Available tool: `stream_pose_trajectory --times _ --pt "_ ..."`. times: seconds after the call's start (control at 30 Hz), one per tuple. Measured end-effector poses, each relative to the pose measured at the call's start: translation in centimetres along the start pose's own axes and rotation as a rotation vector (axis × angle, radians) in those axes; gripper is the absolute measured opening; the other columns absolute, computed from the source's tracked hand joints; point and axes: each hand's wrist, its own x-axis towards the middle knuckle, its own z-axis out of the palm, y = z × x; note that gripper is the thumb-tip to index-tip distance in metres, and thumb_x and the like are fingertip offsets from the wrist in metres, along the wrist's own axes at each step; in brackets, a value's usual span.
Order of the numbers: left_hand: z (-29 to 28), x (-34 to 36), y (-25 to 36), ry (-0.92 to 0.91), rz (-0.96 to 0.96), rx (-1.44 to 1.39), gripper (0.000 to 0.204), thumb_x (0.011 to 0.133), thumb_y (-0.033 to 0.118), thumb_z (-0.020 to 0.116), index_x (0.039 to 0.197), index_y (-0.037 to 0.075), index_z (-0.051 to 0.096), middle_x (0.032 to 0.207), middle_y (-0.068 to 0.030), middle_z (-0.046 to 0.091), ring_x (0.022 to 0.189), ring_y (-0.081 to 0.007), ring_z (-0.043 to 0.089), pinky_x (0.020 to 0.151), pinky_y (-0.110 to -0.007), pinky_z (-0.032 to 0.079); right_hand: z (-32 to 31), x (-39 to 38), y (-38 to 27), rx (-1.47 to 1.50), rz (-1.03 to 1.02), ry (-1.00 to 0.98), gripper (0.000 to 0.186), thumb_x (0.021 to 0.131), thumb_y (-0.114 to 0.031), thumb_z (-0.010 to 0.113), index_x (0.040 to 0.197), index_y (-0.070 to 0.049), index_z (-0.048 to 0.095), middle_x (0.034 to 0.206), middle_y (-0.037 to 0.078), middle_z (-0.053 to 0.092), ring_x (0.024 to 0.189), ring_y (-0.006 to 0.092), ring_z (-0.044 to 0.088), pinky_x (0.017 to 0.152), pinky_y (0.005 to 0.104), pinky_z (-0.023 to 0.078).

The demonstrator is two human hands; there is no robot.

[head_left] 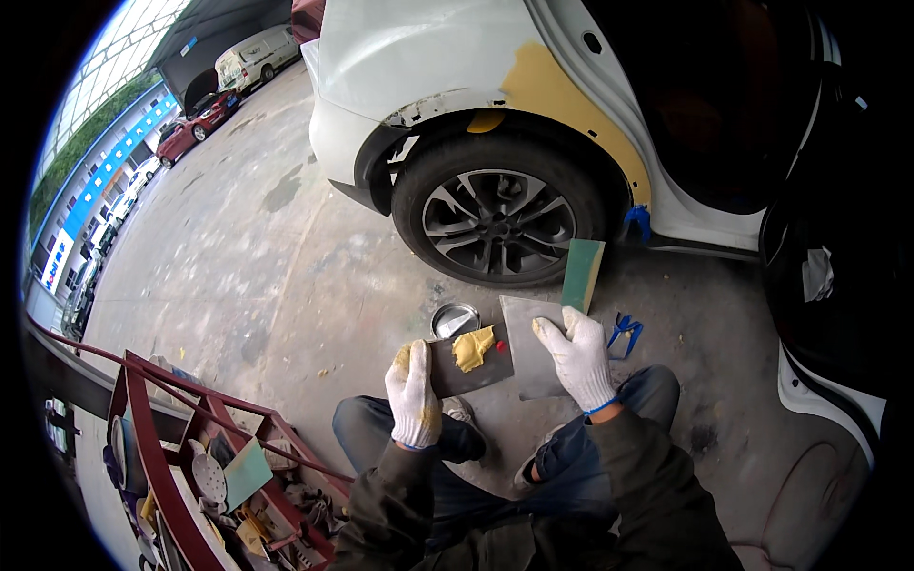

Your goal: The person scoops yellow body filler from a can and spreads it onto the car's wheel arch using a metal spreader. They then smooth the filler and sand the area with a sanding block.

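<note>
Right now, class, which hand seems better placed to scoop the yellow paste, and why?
Probably the right hand: it grips a grey plate with no visible mound on it, close beside the yellow paste. The left hand supports the dark plate beneath that paste.

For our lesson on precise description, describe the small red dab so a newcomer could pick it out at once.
Find the white car and, below its rear wheel in the picture, the gloved left hand holding a dark, flat plate. Near that plate's right end lies the small red dab, right of the yellow putty; its red colour and much smaller size set it apart.
</note>
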Motion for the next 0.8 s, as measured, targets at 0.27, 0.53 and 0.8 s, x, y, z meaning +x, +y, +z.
stream_pose_trajectory --times 0.27,0.53,0.8 --pt "3.7 -2.9 -2.4 -0.055 0.151 0.094 0.028 0.106 0.020 0.047 0.109 -0.003 0.062 0.087 -0.0003 0.057 0.077 -0.0083 0.050 0.071 -0.025 0.043 4.1 -2.2 1.6 0.214 0.061 0.100 0.028 0.088 -0.020 0.072 0.080 0.005 0.063 0.062 0.013 0.058 0.059 0.0119 0.054 0.056 0.0344 0.044" --pt "2.2 -3.1 0.3 -0.261 0.235 0.624 0.024 0.099 0.019 0.057 0.104 -0.002 0.066 0.076 -0.0178 0.065 0.068 -0.0210 0.063 0.068 -0.032 0.050 0.4 0.8 -1.6 0.664 0.031 0.156 0.015 0.101 -0.011 0.059 0.101 0.003 0.064 0.097 0.004 0.067 0.088 0.0061 0.061 0.081 0.0207 0.051" --pt "0.5 0.0 1.3 -0.175 0.140 0.282 0.024 0.100 0.014 0.057 0.103 -0.009 0.065 0.086 -0.0043 0.066 0.083 -0.0067 0.054 0.074 -0.024 0.046 -2.4 0.5 -2.6 0.284 -0.071 -0.586 0.027 0.096 -0.008 0.064 0.121 0.001 0.068 0.111 0.009 0.073 0.096 0.0114 0.066 0.085 0.0251 0.052"
